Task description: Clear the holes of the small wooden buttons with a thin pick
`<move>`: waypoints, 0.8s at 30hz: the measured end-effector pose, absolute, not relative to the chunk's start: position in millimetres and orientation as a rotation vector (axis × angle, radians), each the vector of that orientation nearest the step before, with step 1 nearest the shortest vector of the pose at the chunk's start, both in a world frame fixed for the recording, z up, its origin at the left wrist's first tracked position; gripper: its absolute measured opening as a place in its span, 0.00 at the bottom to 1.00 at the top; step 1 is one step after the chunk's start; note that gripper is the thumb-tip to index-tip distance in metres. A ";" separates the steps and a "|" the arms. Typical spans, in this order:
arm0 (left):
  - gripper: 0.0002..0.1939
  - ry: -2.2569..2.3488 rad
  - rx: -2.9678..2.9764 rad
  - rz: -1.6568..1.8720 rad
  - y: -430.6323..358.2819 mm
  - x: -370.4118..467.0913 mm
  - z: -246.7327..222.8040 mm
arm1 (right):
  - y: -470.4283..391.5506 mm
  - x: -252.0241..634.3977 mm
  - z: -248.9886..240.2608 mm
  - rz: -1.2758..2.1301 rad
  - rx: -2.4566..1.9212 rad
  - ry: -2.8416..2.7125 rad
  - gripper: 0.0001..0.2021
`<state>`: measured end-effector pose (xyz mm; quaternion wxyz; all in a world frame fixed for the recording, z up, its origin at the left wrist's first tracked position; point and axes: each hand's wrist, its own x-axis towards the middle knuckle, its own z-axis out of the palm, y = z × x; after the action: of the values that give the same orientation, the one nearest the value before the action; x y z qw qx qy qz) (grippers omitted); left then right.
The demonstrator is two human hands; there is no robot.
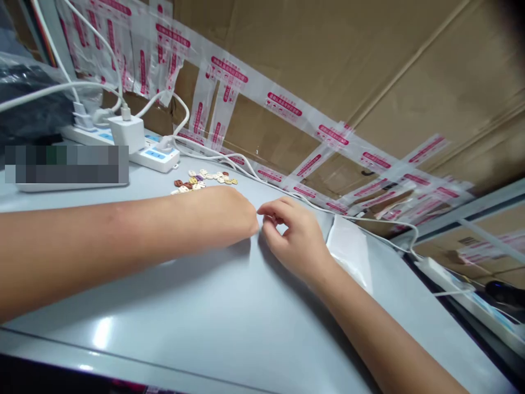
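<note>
My left hand (pixel 232 213) reaches in from the left, low over the grey tabletop (pixel 197 323), with the back of the wrist toward me. Its fingers are hidden behind it. My right hand (pixel 293 230) is just to its right, thumb and forefinger curled toward each other close to the left hand. Whatever lies between those fingertips is too small or hidden to make out. Behind my left hand, a loose group of small button-like pieces (pixel 199 179) in white, brown, yellow and purple lies on the table, partly covered by the hand.
A white power strip (pixel 158 158) with a plugged-in charger (pixel 127 134) and cables stands at the back left, near a blurred-out flat object (pixel 68 167). A clear plastic bag (pixel 350 249) lies right of my right hand. Taped cardboard (pixel 328 82) walls the back. Another strip (pixel 471 301) is far right.
</note>
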<state>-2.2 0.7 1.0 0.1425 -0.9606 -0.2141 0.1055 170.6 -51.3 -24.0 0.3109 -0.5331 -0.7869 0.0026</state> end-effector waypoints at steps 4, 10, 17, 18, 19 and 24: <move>0.12 -0.707 -2.833 0.303 0.6 -11.8 6.3 | -52.1 168.9 -25.0 0.161 -1.415 -1.919 0.11; 0.10 -0.842 -3.018 0.004 6.2 -24.6 6.1 | -47.6 170.2 -38.8 0.452 -1.464 -1.751 0.10; 0.11 -0.972 -3.069 -0.083 5.7 -27.2 7.3 | -48.6 169.8 -43.7 0.546 -1.518 -1.798 0.07; 0.10 -0.978 -3.067 -0.092 4.6 -27.4 8.7 | -49.3 169.8 -42.7 0.539 -1.530 -1.803 0.07; 0.09 -0.973 -3.072 -0.096 3.4 -27.7 10.0 | -49.9 169.9 -41.7 0.526 -1.539 -1.808 0.06; 0.06 -0.882 -3.126 -0.151 1.1 -27.9 11.1 | -50.7 170.5 -41.2 0.515 -1.529 -1.826 0.06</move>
<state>-27.9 1.1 11.1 -0.0548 -0.9599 -0.2709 -0.0462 170.5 -50.7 -41.2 0.3453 -0.5889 -0.7033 0.1985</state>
